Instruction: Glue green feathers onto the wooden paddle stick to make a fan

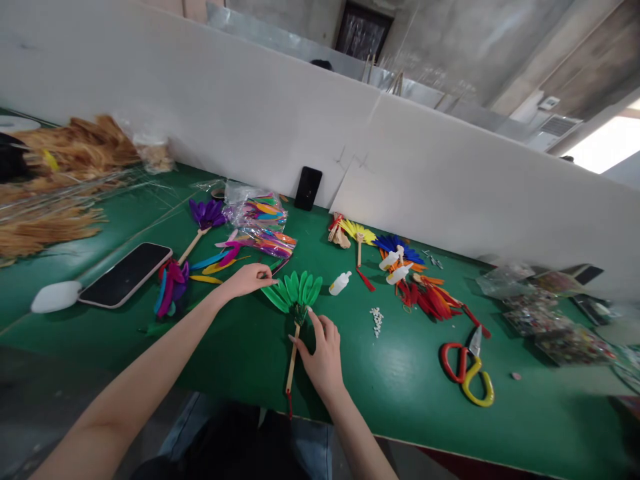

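Note:
A green feather fan [303, 291] with a light wooden handle and a red tassel lies on the green table in front of me. My right hand [323, 350] is at the fan's base, thumb beside the handle and fingertips at the lower feathers, the fingers apart. At the fan's left edge, my left hand [250, 279] has its thumb and index finger pinched at the outer green feather; what lies between the tips is too small to make out. A small white bottle [341, 283] lies just right of the feathers.
Left are a phone [126, 275], a purple fan [207, 215], loose feathers and bagged feathers [260, 210]. Right are white beads [377, 322], a yellow fan [360, 232], a blue fan [400, 248], red feathers [435, 299], scissors [469, 367] and bead bags [570, 340]. A white partition [425, 160] stands behind.

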The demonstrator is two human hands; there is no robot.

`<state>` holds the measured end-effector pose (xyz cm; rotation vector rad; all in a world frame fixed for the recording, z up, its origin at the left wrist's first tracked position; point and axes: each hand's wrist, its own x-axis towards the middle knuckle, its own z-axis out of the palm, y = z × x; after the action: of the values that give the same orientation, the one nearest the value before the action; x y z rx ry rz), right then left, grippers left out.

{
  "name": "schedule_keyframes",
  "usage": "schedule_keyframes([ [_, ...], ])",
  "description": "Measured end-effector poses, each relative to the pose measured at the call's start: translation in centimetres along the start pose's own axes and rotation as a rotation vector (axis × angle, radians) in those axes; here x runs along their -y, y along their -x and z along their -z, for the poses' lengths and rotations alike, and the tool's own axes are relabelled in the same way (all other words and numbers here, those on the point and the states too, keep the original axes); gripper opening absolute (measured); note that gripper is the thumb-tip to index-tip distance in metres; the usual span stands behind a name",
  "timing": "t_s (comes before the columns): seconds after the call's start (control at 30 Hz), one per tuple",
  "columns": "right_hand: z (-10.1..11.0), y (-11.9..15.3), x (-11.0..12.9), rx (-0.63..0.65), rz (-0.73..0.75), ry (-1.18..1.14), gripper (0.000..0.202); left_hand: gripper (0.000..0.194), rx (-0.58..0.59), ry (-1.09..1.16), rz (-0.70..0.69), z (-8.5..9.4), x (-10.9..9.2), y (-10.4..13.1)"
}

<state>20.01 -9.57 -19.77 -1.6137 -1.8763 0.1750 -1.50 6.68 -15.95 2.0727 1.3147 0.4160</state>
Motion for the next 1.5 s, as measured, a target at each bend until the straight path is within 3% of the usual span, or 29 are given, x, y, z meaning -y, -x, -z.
schedule_keyframes([
  [0.37,0.4,0.0,0.3,-0.013,-0.028,-0.033,0.05,0.034,-0.16,0.021,-0.046,1.2,-1.1,0.4],
  [0.53,1.5,-1.7,0.9,-0.074,-0.03,-0.062,0.048,0.035,-0.132,0.131,-0.116,2.7,-4.5,1.6],
  [0.7,2.7,-3.7,1.7,0.01,0.012,-0.074,0.026,0.033,-0.066,0.204,-0.183,2.9,-7.3,2.4],
  [0.87,3.5,-3.2,2.4,0.078,-0.019,-0.11,0.021,0.033,-0.099,0.222,-0.113,2.1,-6.3,2.7],
  [1.0,3.8,-2.9,3.1,0.191,-0.217,-0.327,0.046,0.032,-0.072,0.202,-0.099,1.6,-6.0,2.8],
  [1.13,3.9,-3.3,3.3,0.244,-0.294,-0.529,0.027,0.032,-0.048,0.221,-0.13,1.2,-6.9,2.8],
  [1.33,3.3,-2.5,3.1,0.269,-0.374,-0.666,0.034,0.035,-0.018,0.274,-0.1,0.4,-6.7,3.3],
  [1.5,2.6,-1.9,3.1,0.37,-0.385,-0.762,0.037,0.034,-0.025,0.294,-0.136,-0.2,-6.6,3.4],
])
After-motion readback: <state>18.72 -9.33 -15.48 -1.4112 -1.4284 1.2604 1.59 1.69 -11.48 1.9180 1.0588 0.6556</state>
